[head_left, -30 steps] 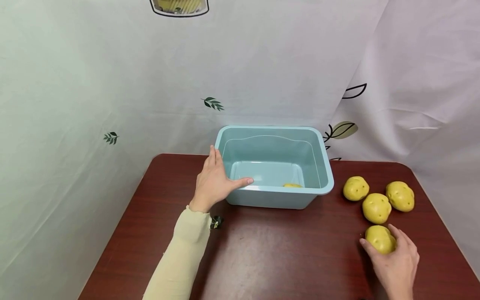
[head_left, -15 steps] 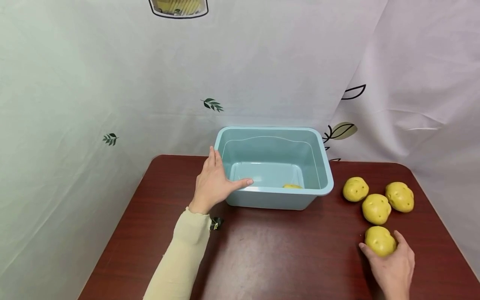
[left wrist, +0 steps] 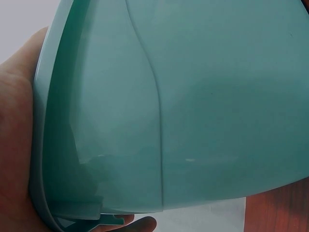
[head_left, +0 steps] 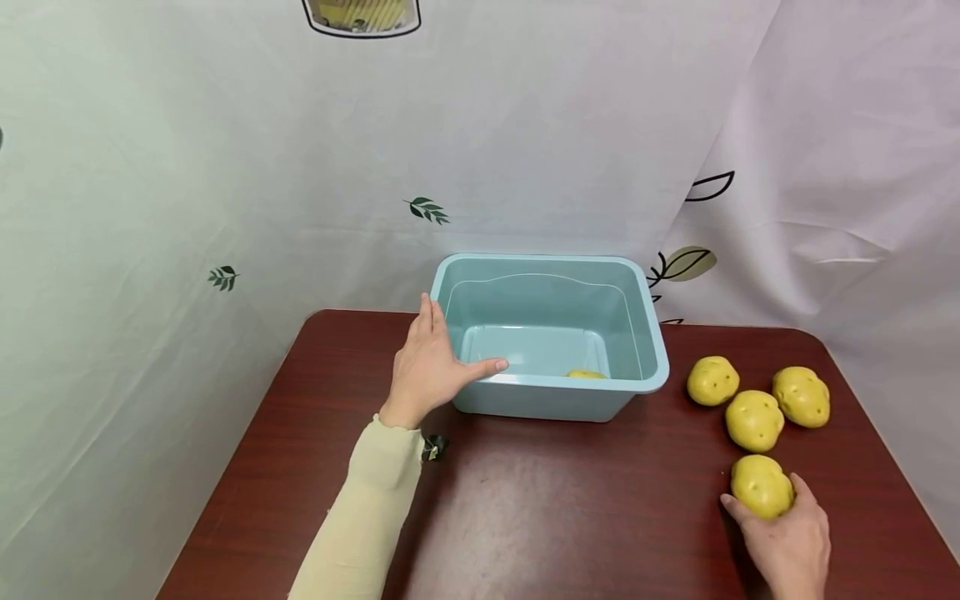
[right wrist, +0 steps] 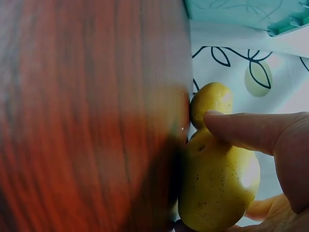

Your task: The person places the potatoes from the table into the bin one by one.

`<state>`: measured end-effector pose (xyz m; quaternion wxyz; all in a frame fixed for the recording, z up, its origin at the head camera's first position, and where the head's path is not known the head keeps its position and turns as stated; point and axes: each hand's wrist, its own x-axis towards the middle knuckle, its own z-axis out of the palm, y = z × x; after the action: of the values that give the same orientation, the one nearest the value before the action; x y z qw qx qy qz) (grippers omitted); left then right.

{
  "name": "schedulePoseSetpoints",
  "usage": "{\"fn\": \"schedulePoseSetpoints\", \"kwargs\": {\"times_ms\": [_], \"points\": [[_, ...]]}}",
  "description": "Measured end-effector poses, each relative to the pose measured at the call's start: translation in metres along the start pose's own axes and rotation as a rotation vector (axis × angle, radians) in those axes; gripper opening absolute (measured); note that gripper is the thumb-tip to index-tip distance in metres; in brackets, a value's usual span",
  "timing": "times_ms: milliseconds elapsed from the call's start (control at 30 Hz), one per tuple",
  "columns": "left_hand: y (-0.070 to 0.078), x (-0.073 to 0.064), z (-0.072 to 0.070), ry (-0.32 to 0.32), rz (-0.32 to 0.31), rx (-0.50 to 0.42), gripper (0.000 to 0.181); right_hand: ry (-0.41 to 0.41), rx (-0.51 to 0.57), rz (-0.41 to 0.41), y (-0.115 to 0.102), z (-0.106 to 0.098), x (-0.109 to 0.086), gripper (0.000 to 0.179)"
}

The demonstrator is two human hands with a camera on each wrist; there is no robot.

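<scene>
My left hand rests against the near left corner of a light blue plastic basin. Its thumb lies along the front rim and its straight fingers reach up the left side; in the left wrist view the palm is against the rim. At the lower right, my right hand holds a yellow potato from the near side. Seen from the right wrist, the thumb lies over one side of this potato and the fingers come round the other, partly hidden behind it.
Beyond the held potato, a potato, another potato and a third potato lie on the dark red table. Inside the basin, one more potato shows over the front rim. A white printed cloth hangs behind the table.
My right hand has drawn back slightly toward the near edge, its fingers now lower round the potato. The left hand and the basin stay where they were.
</scene>
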<state>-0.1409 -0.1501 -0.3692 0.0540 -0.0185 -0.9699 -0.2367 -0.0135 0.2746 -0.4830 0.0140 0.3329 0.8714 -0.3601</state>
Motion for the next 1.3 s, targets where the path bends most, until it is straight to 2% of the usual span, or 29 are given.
{"fn": "schedulePoseSetpoints", "kwargs": {"times_ms": [267,600,1300], "points": [[0.000,0.000,0.000,-0.003,-0.004,-0.001,0.141,-0.026,-0.029,0.012,0.000,0.000,0.001,0.101],[0.000,0.000,0.001,-0.009,-0.005,0.005,0.141,-0.010,-0.031,-0.006,0.001,0.000,-0.001,0.099],[-0.001,0.001,0.001,0.006,0.002,0.002,0.142,-0.001,-0.029,-0.022,-0.011,-0.006,-0.004,0.101]]}}
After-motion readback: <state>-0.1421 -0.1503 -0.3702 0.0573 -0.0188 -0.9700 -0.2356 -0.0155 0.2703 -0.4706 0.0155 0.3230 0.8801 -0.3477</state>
